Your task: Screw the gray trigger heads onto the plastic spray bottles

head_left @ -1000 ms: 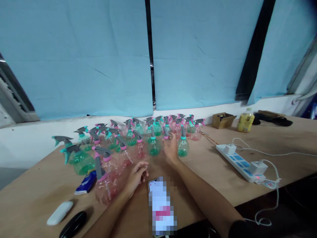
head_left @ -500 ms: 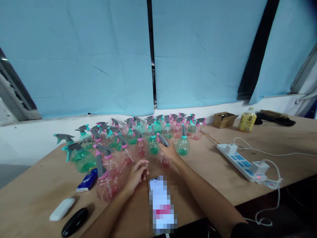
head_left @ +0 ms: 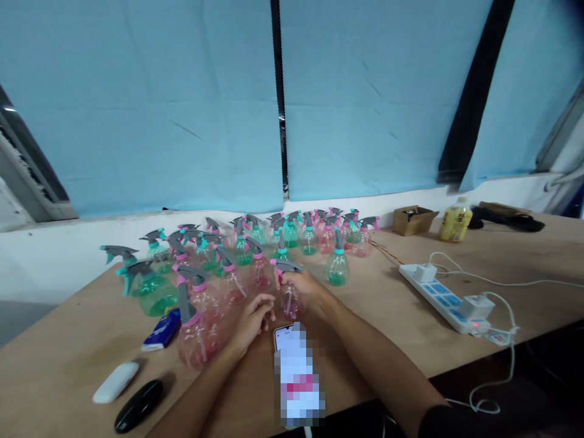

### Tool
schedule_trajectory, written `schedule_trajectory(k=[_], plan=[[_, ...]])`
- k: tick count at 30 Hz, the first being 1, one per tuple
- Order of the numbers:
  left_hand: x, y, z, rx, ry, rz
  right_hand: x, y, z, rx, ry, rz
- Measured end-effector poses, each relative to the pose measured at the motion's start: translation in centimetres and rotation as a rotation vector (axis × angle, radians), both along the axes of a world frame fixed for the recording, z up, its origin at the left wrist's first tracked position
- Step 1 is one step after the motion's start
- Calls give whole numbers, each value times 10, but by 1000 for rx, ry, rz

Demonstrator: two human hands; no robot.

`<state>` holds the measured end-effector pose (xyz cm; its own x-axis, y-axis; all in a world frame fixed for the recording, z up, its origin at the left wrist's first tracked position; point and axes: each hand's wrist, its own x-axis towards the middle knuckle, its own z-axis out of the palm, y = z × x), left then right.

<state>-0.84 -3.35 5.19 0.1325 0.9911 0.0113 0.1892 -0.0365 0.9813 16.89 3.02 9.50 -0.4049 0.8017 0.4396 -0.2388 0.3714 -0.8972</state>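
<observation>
My right hand (head_left: 301, 285) grips a clear pink spray bottle (head_left: 291, 307) by its neck, just under the grey and pink trigger head, in the middle of the wooden table. My left hand (head_left: 256, 316) hangs loosely to the left of that bottle, fingers slightly curled and holding nothing. Just in front of both hands lies a phone (head_left: 298, 377) with a blurred screen. Behind and to the left stand several pink and green spray bottles, among them a green bottle (head_left: 337, 271) apart on the right and a pink bottle (head_left: 198, 344) near my left forearm.
At the left lie a blue packet (head_left: 162, 330), a white case (head_left: 115, 382) and a black glossy case (head_left: 139, 406). To the right are a power strip (head_left: 440, 299) with chargers and cables, a small cardboard box (head_left: 414, 221) and a yellow drink bottle (head_left: 455, 222). Blue curtains hang behind.
My right hand has brought the pink spray bottle toward me and slightly left, turning its head to point left. My left hand stays nearly still.
</observation>
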Motion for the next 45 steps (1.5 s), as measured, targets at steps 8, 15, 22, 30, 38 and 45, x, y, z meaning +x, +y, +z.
schedule_trajectory(k=[8, 15, 22, 30, 38, 45], plan=[[0, -1, 1, -15, -3, -8, 0, 3, -2, -37, -47, -4], [-2, 1, -2, -8, -3, -15, 0, 2, 0, 13, -46, -31], [-2, 0, -1, -15, 8, -15, -3, -3, 4, -10, -27, -59], [-4, 2, -3, -13, 7, -32, 4, 7, -2, -4, -3, -66], [-4, 1, -5, 2, 9, -42, 5, 6, -5, 18, 42, -152], [-1, -2, 2, -8, 15, -28, 2, 0, 4, 64, -45, -96]])
